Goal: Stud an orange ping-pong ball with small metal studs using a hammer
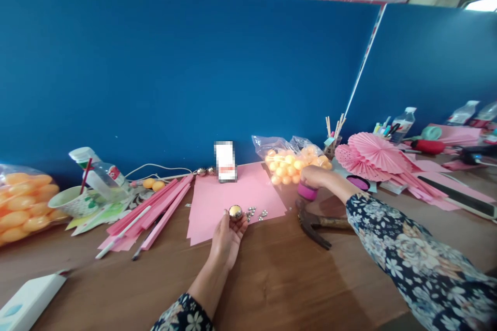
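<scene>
My left hand (226,235) rests palm-up at the front edge of a pink paper sheet (233,194) and holds a shiny gold ball (235,212) in its fingertips. Small silver studs (256,213) lie scattered on the sheet just right of the ball. My right hand (315,176) reaches to the right and grips a small pink round container (307,191) from above. Right behind that hand sits a clear bag of orange balls (289,163). A hammer (318,225) lies on the wooden table (272,279) below my right forearm.
Pink paper strips (149,212), a paper cup (75,200), a tipped bottle (99,170) and another bag of orange balls (23,207) lie at left. Pink paper fans (373,155), a cup of sticks (333,142), bottles and tools are at right. A blue partition (194,72) backs the table.
</scene>
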The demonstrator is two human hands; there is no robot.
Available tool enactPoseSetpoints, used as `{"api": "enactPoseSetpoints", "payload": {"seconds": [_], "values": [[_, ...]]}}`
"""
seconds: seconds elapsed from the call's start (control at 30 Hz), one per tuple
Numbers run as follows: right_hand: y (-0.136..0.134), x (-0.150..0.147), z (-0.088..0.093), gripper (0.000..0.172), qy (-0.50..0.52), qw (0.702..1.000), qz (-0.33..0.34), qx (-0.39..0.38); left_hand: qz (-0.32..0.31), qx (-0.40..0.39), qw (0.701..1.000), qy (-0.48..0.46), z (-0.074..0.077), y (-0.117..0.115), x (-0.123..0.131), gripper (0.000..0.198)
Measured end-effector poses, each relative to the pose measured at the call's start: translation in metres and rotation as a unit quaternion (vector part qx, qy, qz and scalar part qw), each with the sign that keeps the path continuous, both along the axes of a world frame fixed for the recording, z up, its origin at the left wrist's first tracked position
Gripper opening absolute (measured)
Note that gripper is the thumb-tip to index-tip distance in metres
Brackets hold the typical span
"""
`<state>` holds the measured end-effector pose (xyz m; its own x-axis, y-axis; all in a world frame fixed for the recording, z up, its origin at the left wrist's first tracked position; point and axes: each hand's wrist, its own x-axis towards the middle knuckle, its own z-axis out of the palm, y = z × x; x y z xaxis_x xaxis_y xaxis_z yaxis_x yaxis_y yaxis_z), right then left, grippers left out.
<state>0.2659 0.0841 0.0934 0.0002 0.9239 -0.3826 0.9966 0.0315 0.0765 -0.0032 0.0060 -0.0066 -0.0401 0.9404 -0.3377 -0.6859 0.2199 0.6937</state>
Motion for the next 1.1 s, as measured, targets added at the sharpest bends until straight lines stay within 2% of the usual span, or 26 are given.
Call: {"api": "enactPoseSetpoints", "payload": {"seconds": [0.1,0.2,0.27,0.37,0.53,0.67,0.8,0.97,1.1], "values": [[-0.002,0.001,0.009,0.024,0.008,0.999,0.019,0.046,-0.001,0.006,1.0,-0.001,0.0,0.0,0.0,0.026],[-0.011,-0.007,0.012,0.018,0.037,0.991,0.073,0.102,-0.006,0.009,1.0,-0.007,0.001,-0.001,0.0,0.026],[-0.02,-0.018,0.007,0.02,0.066,0.984,0.128,0.107,-0.006,0.005,1.0,-0.01,0.003,-0.001,0.0,0.026],[-0.033,-0.037,-0.012,0.015,0.077,0.977,0.184,0.078,-0.003,0.003,1.0,-0.009,0.003,-0.001,0.0,0.026],[-0.035,-0.049,-0.042,0.013,0.043,0.977,0.189,0.087,0.001,-0.001,1.0,-0.009,0.002,-0.001,0.0,0.026],[-0.03,-0.049,-0.045,0.013,0.041,0.976,0.186,0.103,0.003,0.003,1.0,-0.017,0.002,-0.001,0.001,0.025],[-0.032,-0.064,-0.044,0.013,0.082,0.966,0.213,0.121,0.01,0.016,1.0,-0.022,0.005,-0.002,0.0,0.026],[-0.034,-0.09,-0.058,0.008,0.14,0.954,0.236,0.12,0.043,0.033,0.998,0.039,0.006,-0.001,-0.006,0.028],[-0.03,-0.098,-0.069,0.017,0.177,0.952,0.22,0.116,0.048,0.027,0.997,0.059,0.005,0.001,-0.008,0.025]]}}
